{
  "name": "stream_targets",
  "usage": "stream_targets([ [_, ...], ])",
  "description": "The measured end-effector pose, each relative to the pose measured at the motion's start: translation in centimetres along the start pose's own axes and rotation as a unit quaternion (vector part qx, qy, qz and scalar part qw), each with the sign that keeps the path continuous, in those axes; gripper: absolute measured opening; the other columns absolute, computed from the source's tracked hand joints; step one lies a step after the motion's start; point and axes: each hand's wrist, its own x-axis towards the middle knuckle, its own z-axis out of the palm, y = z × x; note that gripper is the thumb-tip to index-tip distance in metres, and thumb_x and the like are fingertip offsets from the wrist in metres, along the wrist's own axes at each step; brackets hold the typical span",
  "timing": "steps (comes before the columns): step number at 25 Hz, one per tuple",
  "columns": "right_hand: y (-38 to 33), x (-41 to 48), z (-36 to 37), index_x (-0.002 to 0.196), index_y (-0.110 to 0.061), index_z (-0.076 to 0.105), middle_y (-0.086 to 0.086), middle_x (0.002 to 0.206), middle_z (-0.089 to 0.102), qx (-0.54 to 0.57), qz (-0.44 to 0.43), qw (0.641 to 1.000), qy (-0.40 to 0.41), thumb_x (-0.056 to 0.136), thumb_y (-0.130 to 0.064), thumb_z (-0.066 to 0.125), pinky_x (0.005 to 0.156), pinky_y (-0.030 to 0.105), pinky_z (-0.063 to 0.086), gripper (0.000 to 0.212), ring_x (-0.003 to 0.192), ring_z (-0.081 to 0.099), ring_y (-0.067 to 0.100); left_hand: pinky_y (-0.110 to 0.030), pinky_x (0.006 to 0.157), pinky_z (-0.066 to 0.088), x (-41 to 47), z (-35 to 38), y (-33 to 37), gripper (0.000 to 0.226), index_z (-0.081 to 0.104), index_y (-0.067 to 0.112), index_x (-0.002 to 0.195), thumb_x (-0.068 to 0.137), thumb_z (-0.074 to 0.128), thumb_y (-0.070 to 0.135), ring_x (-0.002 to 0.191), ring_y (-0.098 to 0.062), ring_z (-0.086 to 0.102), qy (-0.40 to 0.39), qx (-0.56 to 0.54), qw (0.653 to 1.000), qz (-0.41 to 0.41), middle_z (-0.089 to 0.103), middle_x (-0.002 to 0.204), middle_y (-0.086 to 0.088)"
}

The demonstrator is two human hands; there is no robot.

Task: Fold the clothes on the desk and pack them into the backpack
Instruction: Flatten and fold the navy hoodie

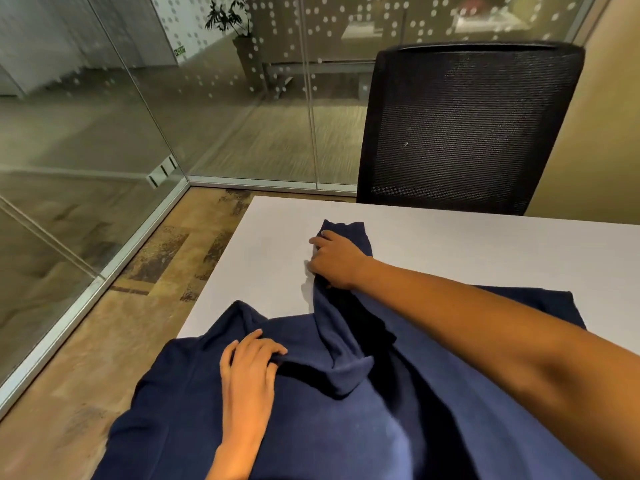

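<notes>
A dark navy garment (381, 410) lies spread over the near part of the white desk (485, 251), hanging off its left edge. One sleeve (332, 313) stretches away from me toward the desk's middle. My right hand (334, 261) reaches forward and grips that sleeve near its cuff. My left hand (247, 372) rests flat on the garment's body near the shoulder, fingers straight and pressing the cloth down. No backpack is in view.
A black mesh office chair (464, 126) stands behind the desk's far edge. Glass partition walls (104, 150) run along the left and back. Patterned floor (149, 282) shows to the left of the desk.
</notes>
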Motion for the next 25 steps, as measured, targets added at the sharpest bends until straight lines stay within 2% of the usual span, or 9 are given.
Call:
stream_targets([
  [3, 2.3, -4.9, -1.0, 0.085, -0.006, 0.064, 0.017, 0.083, 0.068, 0.104, -0.015, 0.986, 0.13, 0.065, -0.011, 0.075, 0.104, 0.047, 0.041, 0.023, 0.089, 0.063, 0.035, -0.017, 0.116, 0.005, 0.0, -0.8, -1.3, 0.034, 0.069, 0.024, 0.092, 0.078, 0.069, -0.007, 0.1, -0.005, 0.059, -0.002, -0.01, 1.0, -0.005, 0.066, 0.093, 0.015],
  [5, 3.7, -9.7, -1.5, 0.083, -0.007, 0.057, 0.011, 0.069, 0.061, 0.133, 0.021, 0.981, 0.14, 0.061, 0.001, 0.072, 0.098, 0.047, 0.047, 0.028, 0.068, 0.06, 0.034, -0.018, 0.117, 0.008, -0.3, -1.1, -1.8, 0.028, 0.071, 0.02, 0.092, 0.081, 0.067, -0.005, 0.093, -0.003, 0.06, -0.001, -0.02, 1.0, -0.006, 0.068, 0.091, 0.014],
  [8, 3.9, -17.6, -1.7, 0.094, -0.008, 0.053, 0.01, 0.075, 0.059, 0.146, 0.133, 0.974, 0.111, 0.076, 0.004, 0.057, 0.067, 0.044, 0.051, 0.021, 0.066, 0.054, 0.033, -0.017, 0.116, 0.009, -1.3, -1.2, -2.0, 0.019, 0.072, 0.019, 0.092, 0.084, 0.068, 0.002, 0.097, -0.01, 0.062, 0.001, -0.016, 1.0, -0.001, 0.068, 0.089, 0.014],
  [12, 0.9, -26.5, -0.8, 0.091, -0.018, 0.048, 0.0, 0.073, 0.055, 0.189, 0.223, 0.952, 0.094, 0.083, -0.006, 0.064, 0.045, 0.026, 0.03, 0.022, 0.056, 0.045, 0.023, -0.019, 0.117, 0.01, -2.3, -1.4, -2.1, 0.02, 0.07, 0.02, 0.09, 0.083, 0.068, 0.001, 0.093, -0.01, 0.063, -0.014, -0.004, 1.0, 0.002, 0.066, 0.086, 0.015],
  [14, -1.2, -29.5, 0.4, 0.082, -0.024, 0.039, -0.008, 0.063, 0.044, 0.215, 0.249, 0.939, 0.104, 0.09, -0.03, 0.063, 0.048, 0.021, 0.021, 0.026, 0.05, 0.037, 0.02, -0.017, 0.117, 0.012, -2.6, -1.5, -2.0, 0.034, 0.065, 0.023, 0.086, 0.08, 0.064, -0.011, 0.083, -0.002, 0.059, -0.041, -0.013, 0.999, 0.007, 0.062, 0.083, 0.017],
  [17, -4.0, -32.2, 2.8, 0.081, -0.025, 0.044, -0.007, 0.054, 0.045, 0.202, 0.269, 0.939, 0.074, 0.093, -0.061, 0.031, 0.056, 0.025, 0.028, 0.041, 0.048, 0.043, 0.019, -0.008, 0.103, 0.028, -2.5, -1.7, -0.6, 0.057, 0.062, 0.028, 0.092, 0.074, 0.044, -0.023, 0.094, -0.005, 0.057, -0.079, -0.076, 0.994, -0.008, 0.062, 0.094, 0.015],
  [20, -5.8, -33.3, 3.2, 0.079, -0.027, 0.041, -0.008, 0.05, 0.043, 0.209, 0.285, 0.933, 0.065, 0.091, -0.061, 0.033, 0.06, 0.019, 0.022, 0.037, 0.052, 0.043, 0.014, -0.022, 0.092, 0.044, -0.1, -1.3, 3.1, 0.045, 0.064, 0.024, 0.107, 0.087, 0.041, -0.01, 0.101, -0.008, 0.057, -0.092, -0.106, 0.99, -0.001, 0.064, 0.108, 0.01],
  [22, -6.3, -33.4, 2.6, 0.078, -0.029, 0.034, -0.01, 0.052, 0.043, 0.229, 0.286, 0.927, 0.077, 0.093, -0.055, 0.042, 0.055, 0.019, 0.021, 0.032, 0.056, 0.044, 0.015, -0.03, 0.096, 0.046, 2.7, -0.1, 6.1, 0.045, 0.064, 0.022, 0.114, 0.089, 0.042, -0.007, 0.106, -0.014, 0.058, -0.105, -0.1, 0.988, 0.059, 0.065, 0.114, 0.006],
  [25, -6.1, -33.3, 1.8, 0.077, -0.026, 0.041, -0.018, 0.06, 0.035, 0.265, 0.298, 0.91, 0.117, 0.088, -0.042, 0.061, 0.048, 0.018, 0.024, 0.028, 0.057, 0.046, 0.015, -0.042, 0.113, 0.028, 6.7, 3.0, 9.6, 0.068, 0.057, 0.031, 0.124, 0.078, 0.046, -0.017, 0.135, -0.016, 0.036, -0.193, -0.031, 0.955, 0.224, 0.045, 0.143, 0.008],
])
